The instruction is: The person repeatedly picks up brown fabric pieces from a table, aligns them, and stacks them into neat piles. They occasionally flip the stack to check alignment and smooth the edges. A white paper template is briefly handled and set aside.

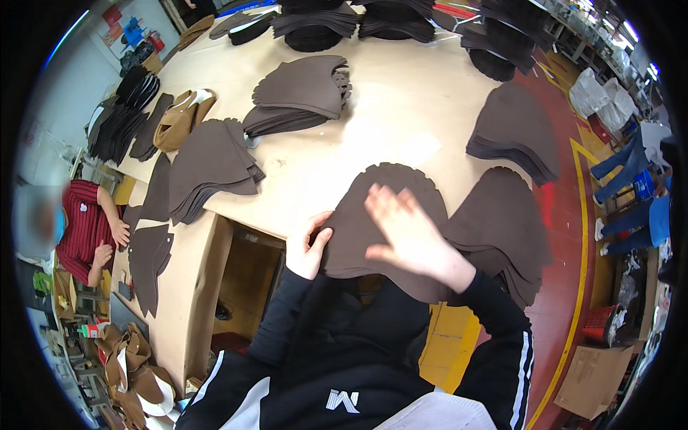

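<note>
A dark brown cut piece (387, 208) with a scalloped top edge lies at the near edge of the tan table (401, 107). My left hand (308, 247) pinches its lower left edge between thumb and fingers. My right hand (408, 233) lies flat on top of the piece with fingers spread, slightly blurred. Just right of it a stack of the same brown pieces (502, 222) overhangs the table edge.
More stacks of brown pieces lie around: one at left (211, 165), one in the middle (301, 93), one at right (516, 132). Black stacks (322, 25) fill the far end. A person in a red top (82, 229) sits at left. Seated people's legs in blue (631, 193) show at right.
</note>
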Available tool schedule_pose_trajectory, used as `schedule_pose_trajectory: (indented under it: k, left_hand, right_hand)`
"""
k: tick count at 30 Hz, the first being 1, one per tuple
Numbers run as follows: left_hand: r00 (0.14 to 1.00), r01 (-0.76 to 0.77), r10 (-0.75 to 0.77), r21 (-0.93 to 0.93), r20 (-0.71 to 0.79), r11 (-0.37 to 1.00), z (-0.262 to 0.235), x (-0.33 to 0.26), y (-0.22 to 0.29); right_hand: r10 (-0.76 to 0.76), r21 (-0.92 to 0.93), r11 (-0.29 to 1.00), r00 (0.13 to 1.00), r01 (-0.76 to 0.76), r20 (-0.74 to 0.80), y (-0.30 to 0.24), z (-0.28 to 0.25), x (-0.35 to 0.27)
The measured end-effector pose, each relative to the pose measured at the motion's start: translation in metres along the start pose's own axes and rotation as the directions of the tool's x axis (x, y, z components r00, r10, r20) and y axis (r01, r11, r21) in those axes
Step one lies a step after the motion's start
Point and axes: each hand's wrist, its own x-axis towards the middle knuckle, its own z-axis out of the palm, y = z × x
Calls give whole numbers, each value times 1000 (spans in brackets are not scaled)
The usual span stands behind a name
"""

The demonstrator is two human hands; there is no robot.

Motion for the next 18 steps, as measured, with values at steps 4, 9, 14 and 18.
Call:
schedule_pose_trajectory:
  k: [4,9,14,18]
  left_hand:
    - [992,121,-118,-65,50,990,-4,-1,-5]
    - [951,97,-126,116,282,988,-22,12,20]
    - [901,-141,140,-28,410,990,-29,25,49]
    - [902,-113,258,-389,345,914,-27,18,58]
  right_hand:
    - [-331,349,894,939,282,88,-53,-1,-26]
    - [-344,833,550,924,55,166,-32,-48,-52]
    - [532,691,689,801,-219,-276,-5,-62,-54]
    - [708,968,241,694,-67,-129,-4,-58,-66]
